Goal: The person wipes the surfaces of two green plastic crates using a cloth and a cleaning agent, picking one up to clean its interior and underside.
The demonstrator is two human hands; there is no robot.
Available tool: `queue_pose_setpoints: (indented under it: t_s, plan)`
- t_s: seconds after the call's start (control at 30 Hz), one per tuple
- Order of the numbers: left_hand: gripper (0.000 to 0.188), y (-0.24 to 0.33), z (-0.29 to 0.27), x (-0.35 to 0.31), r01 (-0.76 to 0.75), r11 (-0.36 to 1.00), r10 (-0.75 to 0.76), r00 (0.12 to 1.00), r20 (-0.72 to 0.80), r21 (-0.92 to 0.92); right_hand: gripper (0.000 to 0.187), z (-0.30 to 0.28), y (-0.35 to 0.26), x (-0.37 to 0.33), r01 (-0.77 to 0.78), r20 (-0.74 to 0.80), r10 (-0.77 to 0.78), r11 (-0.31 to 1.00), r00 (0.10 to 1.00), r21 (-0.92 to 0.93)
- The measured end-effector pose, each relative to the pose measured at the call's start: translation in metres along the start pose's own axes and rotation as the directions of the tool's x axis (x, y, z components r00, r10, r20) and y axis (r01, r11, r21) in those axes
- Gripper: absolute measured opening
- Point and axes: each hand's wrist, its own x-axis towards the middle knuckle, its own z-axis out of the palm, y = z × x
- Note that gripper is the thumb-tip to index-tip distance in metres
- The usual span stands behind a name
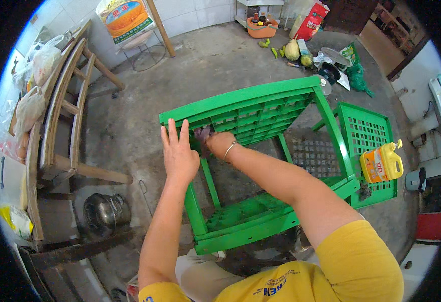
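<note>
A green plastic rack point(245, 98) with grid-patterned shelves is tipped over in front of me. At its far left corner rests my left hand point(178, 158), fingers stretched out against the edge and thumb pointing inward. My right hand point(221, 145), with a bangle at the wrist, reaches inside the frame. Its fingers are closed on a crumpled purplish-grey cloth point(203, 134), which is up against the underside of the grid near that same corner. Part of the cloth is hidden by the hand.
At right, a yellow jug point(381, 163) stands on a green slatted panel point(366, 126). Wooden furniture point(62, 116) lines the left, with a dark metal pot point(106, 214) beside it. Vegetables point(292, 50), bags and an orange basket point(262, 31) sit on the far floor.
</note>
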Motion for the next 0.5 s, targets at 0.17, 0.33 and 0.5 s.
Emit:
queue_pose_setpoints:
  t_s: [0.17,0.33,0.5]
  plan:
    - [0.071,0.004,0.004,0.003,-0.026,1.0,0.026,1.0,-0.008,-0.006,0.029,-0.001,0.027,-0.019,-0.077,0.006,0.077,0.997,0.997,0.021]
    - [0.07,0.0,-0.001,0.001,0.013,1.0,-0.013,1.0,-0.017,-0.028,0.032,-0.012,0.041,-0.07,-0.354,0.173,0.31,0.786,0.935,0.506]
    - [0.07,0.002,0.001,0.002,0.004,0.999,-0.004,1.0,0.001,-0.049,0.024,0.066,0.094,-0.068,-0.375,-0.084,0.451,0.82,0.889,0.432]
